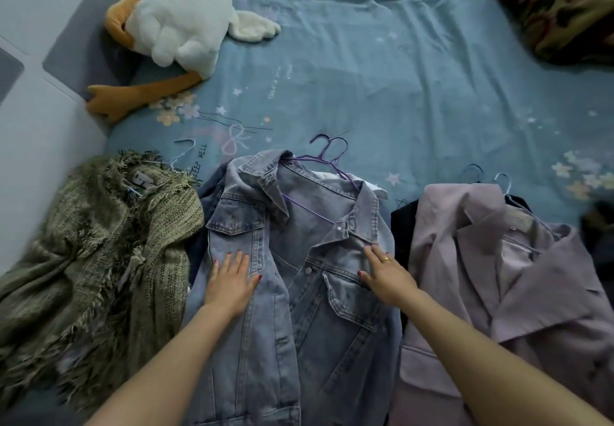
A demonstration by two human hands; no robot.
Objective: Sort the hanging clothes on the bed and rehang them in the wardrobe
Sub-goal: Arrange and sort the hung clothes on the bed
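Over at 9 o'clock there's my fuzzy olive knit cardigan (pixel 99 243) in a heap on the blue bed sheet (pixel 382 70), plush duck (pixel 179 17) up at 11. Dead center the denim jacket (pixel 292 276) lies open on its purple hanger (pixel 327 159), with my left hand (pixel 231 281) and right hand (pixel 385 272) apart, fingers flat on its two front panels. Lilac blazer (pixel 498 276) sits at 3 o'clock, floral blanket (pixel 558 7) at 1.
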